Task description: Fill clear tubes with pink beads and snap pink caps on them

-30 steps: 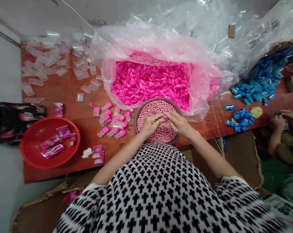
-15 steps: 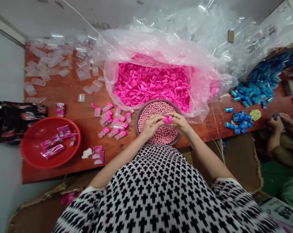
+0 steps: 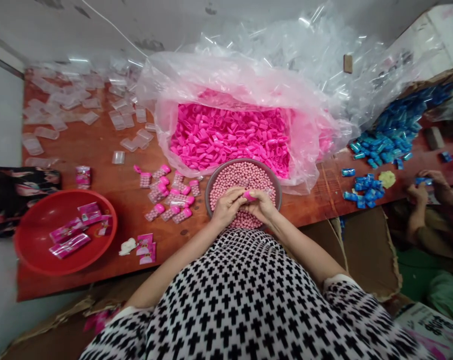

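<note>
My left hand point(image 3: 229, 206) and my right hand point(image 3: 263, 206) meet over a grey bowl point(image 3: 208, 192) of small pink beads point(image 3: 245, 172). Between their fingertips is a bright pink plastic cap point(image 3: 249, 195), pinched from both sides. Something clear shows by the right fingers, too indistinct to name. Left of the bowl lies a group of small clear containers point(image 3: 178, 201) filled with pink beads, many with pink caps. Just behind the bowl, a large plastic bag point(image 3: 305, 150) lies open, full of loose pink caps point(image 3: 230, 132).
A red basin point(image 3: 27, 230) with pink packets point(image 3: 69, 245) stands at the left. Empty clear containers point(image 3: 68, 95) lie scattered at the back left. On the right are blue wrapped pieces point(image 3: 391, 140), a yellow lump point(image 3: 387, 179) and another person's hands point(image 3: 423, 185).
My hands have drawn closer together over the bowl. Two pink shapes showed between my fingers before; now one shows, mostly covered. The whole view has shifted slightly.
</note>
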{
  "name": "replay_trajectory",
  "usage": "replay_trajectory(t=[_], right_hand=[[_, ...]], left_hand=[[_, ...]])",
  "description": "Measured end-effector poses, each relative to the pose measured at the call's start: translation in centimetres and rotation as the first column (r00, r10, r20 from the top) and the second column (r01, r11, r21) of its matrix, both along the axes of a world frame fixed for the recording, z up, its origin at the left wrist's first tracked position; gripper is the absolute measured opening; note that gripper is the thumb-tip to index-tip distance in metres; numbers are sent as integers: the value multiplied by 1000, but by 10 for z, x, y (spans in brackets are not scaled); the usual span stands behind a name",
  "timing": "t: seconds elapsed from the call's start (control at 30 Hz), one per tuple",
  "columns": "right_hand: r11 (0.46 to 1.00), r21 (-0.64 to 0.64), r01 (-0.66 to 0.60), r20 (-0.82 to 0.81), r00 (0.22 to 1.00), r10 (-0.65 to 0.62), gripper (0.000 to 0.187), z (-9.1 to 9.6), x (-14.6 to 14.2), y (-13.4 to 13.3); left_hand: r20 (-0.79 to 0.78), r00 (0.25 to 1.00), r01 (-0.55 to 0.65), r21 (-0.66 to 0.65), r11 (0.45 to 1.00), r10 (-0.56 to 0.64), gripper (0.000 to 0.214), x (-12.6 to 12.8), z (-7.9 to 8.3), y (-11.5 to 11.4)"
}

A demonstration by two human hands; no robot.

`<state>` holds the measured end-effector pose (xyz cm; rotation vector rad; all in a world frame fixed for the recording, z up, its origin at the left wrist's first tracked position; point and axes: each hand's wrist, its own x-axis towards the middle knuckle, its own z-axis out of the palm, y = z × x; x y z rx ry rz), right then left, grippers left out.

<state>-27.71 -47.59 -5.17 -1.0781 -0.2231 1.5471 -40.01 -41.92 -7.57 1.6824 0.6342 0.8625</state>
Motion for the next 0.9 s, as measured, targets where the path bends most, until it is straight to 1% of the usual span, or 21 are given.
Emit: replay_trajectory(t=[0.1, 0.17, 0.27, 0.33, 0.43, 0.57, 0.63, 0.67, 0.7, 0.77, 0.8, 0.83, 0.87, 0.9], right_hand=[[1000, -17, -23, -15, 1000, 22, 13, -3, -5, 5], [997, -8, -73, -11, 997, 73, 15, -1, -8, 7], [972, 27, -235, 14, 972, 235, 25, 7, -5, 8], [942, 63, -330, 52, 943, 327, 34, 14, 1, 9], [916, 96, -390, 92, 920, 382, 43, 19, 11, 14], [884, 53, -464, 75, 885, 459, 53, 19, 11, 17], [882, 39, -470, 95, 880, 465, 55, 17, 9, 12], [886, 31, -463, 125, 881, 456, 54, 15, 10, 7], [893, 16, -450, 175, 880, 441, 53, 12, 13, 2], [917, -42, -398, 352, 853, 386, 48, 7, 29, -11], [934, -77, -349, 483, 806, 341, 44, 4, 41, -17], [951, -109, -291, 629, 720, 292, 41, 1, 55, -23], [966, -130, -224, 772, 588, 240, 37, -2, 69, -29], [974, -152, -169, 888, 409, 210, 33, -5, 83, -33]], left_hand=[[-29, 999, -22, 30, 999, 23, 25, -5, 0, 4], [-36, 999, -18, 14, 1000, 18, 26, -12, 2, 7], [-9, 1000, -21, -75, 997, 21, 28, -22, 6, 13], [22, 998, -56, -151, 987, 60, 31, -28, 8, 15], [40, 993, -101, -232, 968, 113, 36, -29, 9, 15], [37, 991, -111, -262, 959, 125, 39, -28, 10, 13], [29, 989, -129, -269, 955, 142, 39, -36, 10, 14], [14, 986, -157, -269, 950, 167, 39, -45, 8, 17], [-12, 979, -201, -261, 944, 205, 37, -56, 5, 21], [-86, 940, -342, -179, 923, 331, 34, -84, -5, 32], [-120, 904, -421, -93, 902, 410, 32, -97, -11, 39], [-138, 872, -474, 7, 881, 470, 31, -108, -16, 45], [-147, 849, -500, 84, 862, 507, 31, -116, -20, 49], [-152, 841, -502, 139, 854, 519, 32, -119, -24, 52]])
